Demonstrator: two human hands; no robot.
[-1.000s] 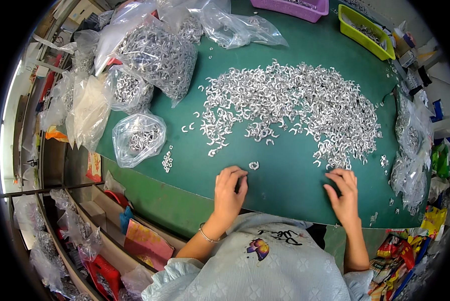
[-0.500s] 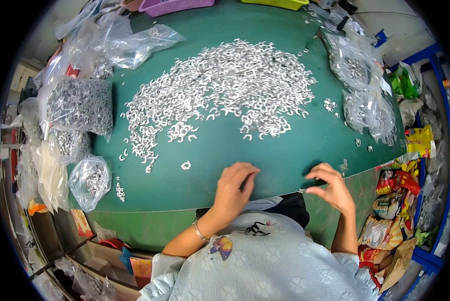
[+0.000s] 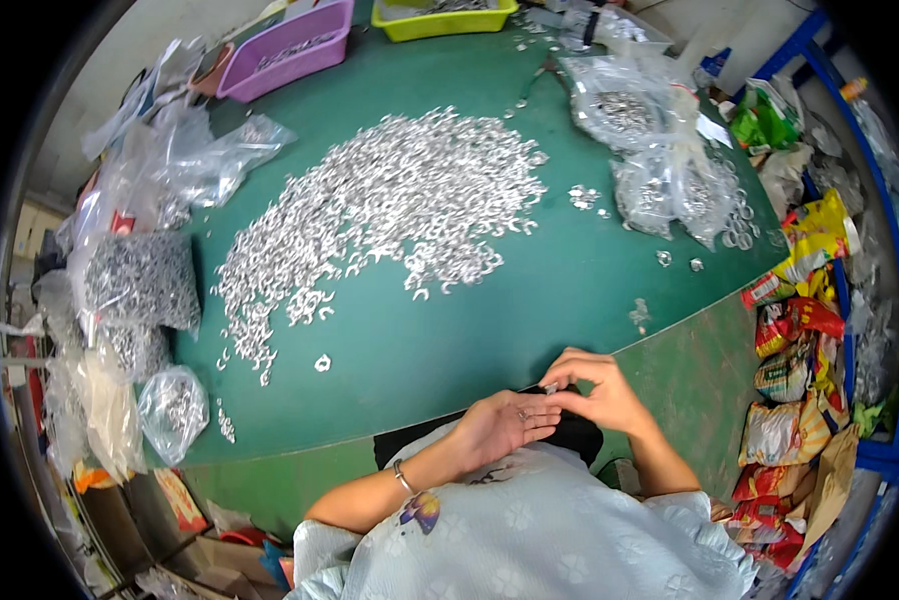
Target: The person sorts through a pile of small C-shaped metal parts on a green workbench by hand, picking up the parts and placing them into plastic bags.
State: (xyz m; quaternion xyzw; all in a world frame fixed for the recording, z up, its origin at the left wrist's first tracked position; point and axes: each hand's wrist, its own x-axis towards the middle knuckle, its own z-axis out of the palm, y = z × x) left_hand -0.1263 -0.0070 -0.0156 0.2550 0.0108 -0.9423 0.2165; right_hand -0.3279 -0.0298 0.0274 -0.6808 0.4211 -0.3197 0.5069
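My left hand [image 3: 497, 428] is palm up at the table's near edge, its fingers stretched out flat. A tiny shiny bit [image 3: 522, 415] lies on it at the base of the fingers, too small to make out fully. Just right of it, my right hand [image 3: 597, 392] pinches a small silvery metal piece [image 3: 551, 388] between thumb and fingertips, over the left fingertips. Beyond both hands spreads a broad heap of silvery C-shaped metal pieces [image 3: 389, 190] on the green table [image 3: 399, 350]. A small ring-like piece [image 3: 322, 363] sits apart, left of my hands.
Clear bags of metal parts [image 3: 141, 282] line the left side. More bags [image 3: 659, 190] lie at the right, near a few loose pieces [image 3: 583, 197]. A purple basket [image 3: 287, 50] and a yellow-green basket [image 3: 444, 22] stand at the back. Coloured packets [image 3: 784, 375] fill a blue-framed rack.
My hands have come together from apart. The left has turned palm up and its fingers have straightened; the right has moved left and closed on a metal piece. The view has shifted.
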